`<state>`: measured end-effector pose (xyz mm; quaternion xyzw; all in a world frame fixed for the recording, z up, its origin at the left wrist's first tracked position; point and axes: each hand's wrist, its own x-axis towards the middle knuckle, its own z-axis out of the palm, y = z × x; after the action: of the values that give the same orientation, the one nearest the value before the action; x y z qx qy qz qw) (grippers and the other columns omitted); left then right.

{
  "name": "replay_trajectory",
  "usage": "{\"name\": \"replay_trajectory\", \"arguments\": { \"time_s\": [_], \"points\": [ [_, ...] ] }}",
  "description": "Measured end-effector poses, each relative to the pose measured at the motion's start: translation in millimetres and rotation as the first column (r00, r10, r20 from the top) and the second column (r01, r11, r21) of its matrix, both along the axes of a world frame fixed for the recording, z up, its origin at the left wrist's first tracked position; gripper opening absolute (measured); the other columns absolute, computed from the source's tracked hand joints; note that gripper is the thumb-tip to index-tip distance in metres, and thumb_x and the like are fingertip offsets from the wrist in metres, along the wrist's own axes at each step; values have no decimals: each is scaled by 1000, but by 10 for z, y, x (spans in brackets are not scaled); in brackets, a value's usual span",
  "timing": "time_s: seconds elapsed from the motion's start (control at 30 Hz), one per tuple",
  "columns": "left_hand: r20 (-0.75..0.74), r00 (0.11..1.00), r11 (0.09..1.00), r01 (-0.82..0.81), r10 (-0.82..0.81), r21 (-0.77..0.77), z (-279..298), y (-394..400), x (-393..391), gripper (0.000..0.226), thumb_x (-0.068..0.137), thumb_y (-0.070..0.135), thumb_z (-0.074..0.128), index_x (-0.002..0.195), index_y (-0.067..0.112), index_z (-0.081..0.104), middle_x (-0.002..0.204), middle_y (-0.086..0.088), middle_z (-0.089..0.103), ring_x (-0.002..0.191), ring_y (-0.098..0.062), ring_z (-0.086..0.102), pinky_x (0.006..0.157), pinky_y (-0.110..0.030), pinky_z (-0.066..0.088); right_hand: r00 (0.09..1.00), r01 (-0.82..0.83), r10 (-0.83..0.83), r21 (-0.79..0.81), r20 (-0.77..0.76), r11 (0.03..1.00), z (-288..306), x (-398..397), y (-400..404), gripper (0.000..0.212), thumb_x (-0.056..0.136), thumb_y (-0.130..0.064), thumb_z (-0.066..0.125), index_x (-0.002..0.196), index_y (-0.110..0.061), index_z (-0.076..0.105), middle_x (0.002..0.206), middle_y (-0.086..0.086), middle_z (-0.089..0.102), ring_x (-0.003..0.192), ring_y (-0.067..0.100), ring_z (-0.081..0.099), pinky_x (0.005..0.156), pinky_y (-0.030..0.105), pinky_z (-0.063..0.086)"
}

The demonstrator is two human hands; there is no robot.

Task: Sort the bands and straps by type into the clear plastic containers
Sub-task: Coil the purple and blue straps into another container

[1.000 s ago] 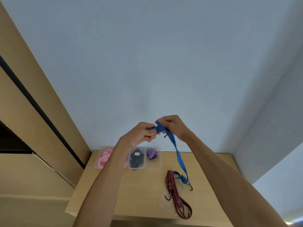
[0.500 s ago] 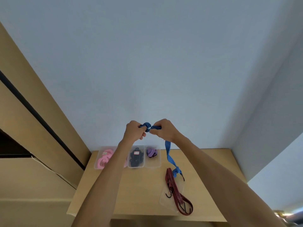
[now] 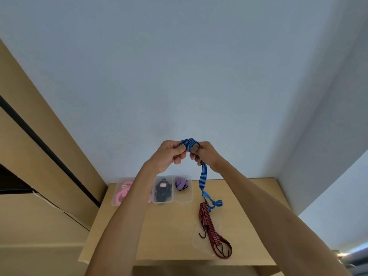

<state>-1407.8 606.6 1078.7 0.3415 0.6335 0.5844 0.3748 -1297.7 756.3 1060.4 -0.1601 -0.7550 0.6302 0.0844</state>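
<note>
**Blue strap gathered between two hands, its free end hanging down to the surface**

We see both hands raised in front of the wall, well above the surface [image 3: 175, 232]. The fingers [image 3: 180, 151] of the left hand [image 3: 169, 156] are curled and pinch the wound end of the blue strap [image 3: 203, 176]; the fingers of the right hand [image 3: 205, 154] curl round the same bundle from the other side, so the two hands almost touch. The gathered coil sits at the top, between the two thumbs.

From the right hand the strap's long axis runs nearly straight down, tilting slightly to the right. Its lower end rests in a loose loop on the surface, just beside the upper end of the red strap [image 3: 214, 232], which lies partly on a flat clear container [image 3: 217, 226].

We judge that the uncoiled length lies below the fingers and nearer the right hand, so further winding must draw it upward along that axis.

At the back of the surface stand three clear containers: one with pink bands [image 3: 123, 193], one with black bands [image 3: 162, 190], and one with purple bands [image 3: 181, 184]. The left forearm partly hides the pink one.
</note>
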Motion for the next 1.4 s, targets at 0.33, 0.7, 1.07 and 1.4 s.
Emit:
{"name": "replay_trajectory", "arguments": {
  "time_s": [0.33,0.7,1.07,1.4],
  "points": [
    [-339,903,877,-371,264,-306,-303,17,-193,28,94,13,57,68,6,64,57,-5,57,38,-11,42,40,-21,35,1000,-21,9,446,30,895,43,-44,-95,35,80,-18,66,51,-13,47,44,-5,36,41,8,28,46,25,27],
    [-81,959,912,229,-270,-340,-157,-133,19,33,105,14,44,75,13,56,61,2,36,54,-12,29,51,-20,31,996,14,19,360,-88,933,22,-4,42,9,93,-11,63,86,-9,69,77,9,67,64,11,53,62,31,44],
    [70,978,980,-191,195,-59,-313,-70,-15,28,102,10,51,79,3,66,59,0,41,52,-12,34,47,-22,33,987,-94,98,-35,130,995,-79,59,-286,20,102,-18,47,87,-13,59,67,7,60,52,16,47,49,26,41],
    [-379,925,827,-236,30,-510,-390,-144,33,26,98,17,51,78,5,61,56,-3,56,42,-16,57,50,-26,42,996,56,-85,524,31,850,-81,41,-204,4,82,-13,71,81,-11,74,74,-4,66,72,14,61,69,29,50]
  ]
}}
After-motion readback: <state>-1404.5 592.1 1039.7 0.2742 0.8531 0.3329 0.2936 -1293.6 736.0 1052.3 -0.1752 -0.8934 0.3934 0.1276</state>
